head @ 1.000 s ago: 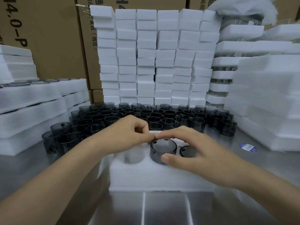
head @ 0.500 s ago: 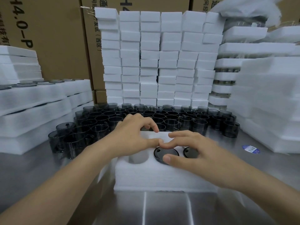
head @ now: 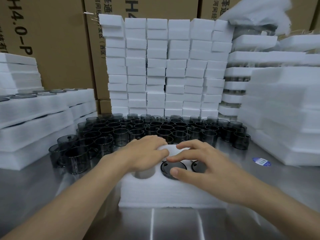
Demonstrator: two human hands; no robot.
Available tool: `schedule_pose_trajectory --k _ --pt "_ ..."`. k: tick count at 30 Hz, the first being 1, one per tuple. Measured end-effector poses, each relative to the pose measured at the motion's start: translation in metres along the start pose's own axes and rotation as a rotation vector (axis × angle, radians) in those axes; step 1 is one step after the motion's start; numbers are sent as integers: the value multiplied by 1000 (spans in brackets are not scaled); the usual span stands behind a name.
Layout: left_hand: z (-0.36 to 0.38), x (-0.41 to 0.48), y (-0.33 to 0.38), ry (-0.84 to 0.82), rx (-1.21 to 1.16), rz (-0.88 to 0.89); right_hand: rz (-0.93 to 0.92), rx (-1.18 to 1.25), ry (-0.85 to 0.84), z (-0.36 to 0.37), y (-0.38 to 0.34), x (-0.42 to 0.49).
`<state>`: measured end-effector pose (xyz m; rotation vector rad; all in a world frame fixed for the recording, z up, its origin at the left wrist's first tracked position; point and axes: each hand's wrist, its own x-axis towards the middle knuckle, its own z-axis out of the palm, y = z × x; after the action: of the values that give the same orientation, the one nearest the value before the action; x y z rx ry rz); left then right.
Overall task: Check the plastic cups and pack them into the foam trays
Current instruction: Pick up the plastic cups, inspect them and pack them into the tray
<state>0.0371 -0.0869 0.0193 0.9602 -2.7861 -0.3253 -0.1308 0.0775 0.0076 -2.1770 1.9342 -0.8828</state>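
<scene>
Packing is partway on the foam tray [head: 173,193]: the middle cup [head: 167,167] sits sunk in the tray's centre pocket, its rim about level with the foam, and a second cup [head: 197,167] fills the pocket on the tray's right side. The empty pocket [head: 145,174] on the tray's left shows that at least one more cup is due here. Any pockets farther back on the tray are hidden under the hands.

The right hand [head: 204,163] lies over the tray with fingers spread and nearly straight, its thumb tip touching the middle cup's near rim and gripping nothing. The left hand [head: 145,153] rests on the tray's far-left part, fingers close together and flat on the foam, also holding nothing. Seating of the middle cup looks finished, or nearly so.

Just behind the tray stands a crowd of loose cups [head: 155,129] — so most of the work seems left. Farther behind the tray rise stacked foam blocks [head: 166,66]. To the tray's left lie filled trays [head: 43,108] in layers, with cup rims showing on top; to its right are more foam stacks [head: 280,104]. The tray sits on a steel table [head: 173,226].
</scene>
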Motion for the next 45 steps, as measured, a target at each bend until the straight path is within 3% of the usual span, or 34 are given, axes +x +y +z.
schedule_pose_trajectory --k 6,9,14,17,22,27,30,33,36,45 --pt "-3 -2 0 63 -70 34 -4 14 -9 -1 2 -1" --pt "-7 -10 3 124 -55 59 20 116 102 -3 1 -1" --pt "-9 -22 24 409 -208 164 132 216 393 -7 8 5" --pt "-2 -31 43 598 -332 304 237 389 461 -10 12 10" --pt "9 -41 61 748 -135 513 11 685 464 -13 7 10" --pt "6 -44 65 937 19 639 -116 662 585 -15 4 6" --pt "3 -47 69 1059 -16 697 -205 618 630 -16 -3 3" --pt "-1 -52 75 1128 -256 648 -263 619 660 -17 -7 3" --pt "-6 -56 75 955 -519 515 -292 570 650 -18 -11 1" --pt "-14 -59 69 1140 -413 454 -125 332 644 -16 -3 3"
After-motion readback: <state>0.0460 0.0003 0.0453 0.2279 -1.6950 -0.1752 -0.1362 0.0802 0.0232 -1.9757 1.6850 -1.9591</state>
